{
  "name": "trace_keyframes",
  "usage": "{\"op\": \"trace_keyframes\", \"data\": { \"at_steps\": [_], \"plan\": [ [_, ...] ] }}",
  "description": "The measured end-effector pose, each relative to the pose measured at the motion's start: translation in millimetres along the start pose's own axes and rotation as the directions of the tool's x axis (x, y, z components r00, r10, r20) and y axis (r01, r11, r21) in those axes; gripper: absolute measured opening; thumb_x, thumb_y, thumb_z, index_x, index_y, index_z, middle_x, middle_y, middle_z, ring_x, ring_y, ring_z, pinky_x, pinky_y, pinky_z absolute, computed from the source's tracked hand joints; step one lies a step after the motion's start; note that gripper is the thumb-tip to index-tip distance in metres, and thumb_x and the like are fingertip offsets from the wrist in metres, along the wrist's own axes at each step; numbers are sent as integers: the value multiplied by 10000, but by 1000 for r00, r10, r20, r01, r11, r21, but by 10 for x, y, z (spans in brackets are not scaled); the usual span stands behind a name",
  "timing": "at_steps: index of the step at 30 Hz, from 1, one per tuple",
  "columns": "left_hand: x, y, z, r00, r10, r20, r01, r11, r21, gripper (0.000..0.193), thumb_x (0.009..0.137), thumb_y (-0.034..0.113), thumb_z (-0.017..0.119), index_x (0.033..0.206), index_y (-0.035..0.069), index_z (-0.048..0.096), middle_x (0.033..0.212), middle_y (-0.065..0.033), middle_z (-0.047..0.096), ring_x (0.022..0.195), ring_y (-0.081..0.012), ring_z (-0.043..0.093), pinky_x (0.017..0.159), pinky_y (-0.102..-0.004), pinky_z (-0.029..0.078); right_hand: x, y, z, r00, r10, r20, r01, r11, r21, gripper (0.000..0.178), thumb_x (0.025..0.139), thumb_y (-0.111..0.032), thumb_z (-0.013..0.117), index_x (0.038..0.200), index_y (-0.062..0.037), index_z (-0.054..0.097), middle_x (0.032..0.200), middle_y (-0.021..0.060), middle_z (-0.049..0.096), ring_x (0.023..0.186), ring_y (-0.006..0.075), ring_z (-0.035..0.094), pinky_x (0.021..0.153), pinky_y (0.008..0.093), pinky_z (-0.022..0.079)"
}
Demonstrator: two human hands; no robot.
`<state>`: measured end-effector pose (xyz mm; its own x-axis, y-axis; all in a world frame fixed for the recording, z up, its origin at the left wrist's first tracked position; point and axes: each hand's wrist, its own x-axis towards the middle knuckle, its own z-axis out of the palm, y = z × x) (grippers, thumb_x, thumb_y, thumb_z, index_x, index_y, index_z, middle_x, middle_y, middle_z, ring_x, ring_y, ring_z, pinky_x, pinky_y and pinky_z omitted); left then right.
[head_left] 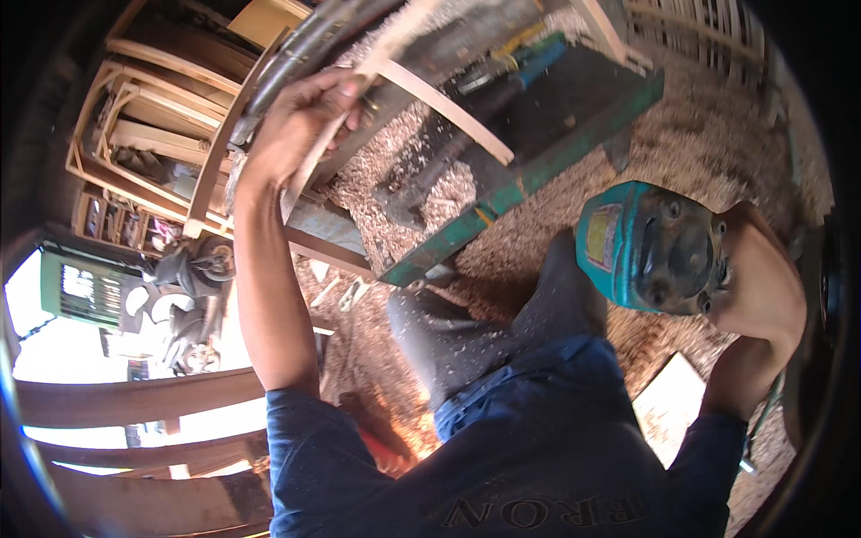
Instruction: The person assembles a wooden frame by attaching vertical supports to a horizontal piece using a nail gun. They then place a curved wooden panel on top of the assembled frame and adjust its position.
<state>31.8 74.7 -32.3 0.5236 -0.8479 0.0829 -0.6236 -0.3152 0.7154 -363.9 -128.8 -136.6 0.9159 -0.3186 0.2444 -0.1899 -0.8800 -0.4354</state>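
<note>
My left hand (pixel 305 121) is closed round a pale wooden strip (pixel 395 40), which slants up and away past the bench's left part. A short wooden crosspiece (pixel 448 109) runs from that strip toward the right. Off to the right, my right hand (pixel 737 278) holds a teal power tool (pixel 619 242) whose dark round face is turned up toward me. Most of that hand's fingers are hidden by the tool, and its exact kind cannot be made out. The tool is held apart from the wood.
A green-edged workbench (pixel 538 170) carries wood shavings, a blue-handled tool (pixel 543 65) and a dark clamp-like metal piece (pixel 404 193). Wooden frames (pixel 134 148) are stacked at the left. Curved boards (pixel 143 399) lie near my left elbow. Shavings cover the floor (pixel 708 134).
</note>
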Motion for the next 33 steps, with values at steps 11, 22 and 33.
{"op": "trace_keyframes", "data": {
  "at_steps": [11, 22, 33],
  "plan": [
    [-236, 595, 89, 971, 238, 24, -230, 902, 366, 359, 884, 346, 775, 1088, 50, 772, 926, -175, 764, 850, -322, 723, 811, -430, 530, 1077, -950, -1827, 992, 120, 28, -123, 976, 180, 510, 665, -182, 951, 1026, 46, 671, 724, 112, 685, 473, 147, 600, 421, 293, 465],
    [-194, 611, 54, 980, 193, 53, -200, 925, 322, 331, 889, 279, 764, 1096, 21, 766, 965, -191, 761, 928, -281, 724, 879, -396, 526, 2542, -1593, -2004, 909, -38, 415, 71, 996, -63, 367, 795, -242, 836, 971, 35, 673, 625, 52, 601, 479, 133, 563, 422, 276, 438],
    [-118, 559, 49, 978, 195, 68, -207, 931, 302, 369, 895, 264, 766, 1149, -3, 745, 1001, -191, 767, 943, -254, 721, 896, -384, 523, 2582, -1625, -1837, 914, 65, 401, -35, 996, -82, 333, 774, -250, 845, 848, 21, 665, 537, 33, 564, 374, 110, 533, 322, 240, 409]
  ]
}}
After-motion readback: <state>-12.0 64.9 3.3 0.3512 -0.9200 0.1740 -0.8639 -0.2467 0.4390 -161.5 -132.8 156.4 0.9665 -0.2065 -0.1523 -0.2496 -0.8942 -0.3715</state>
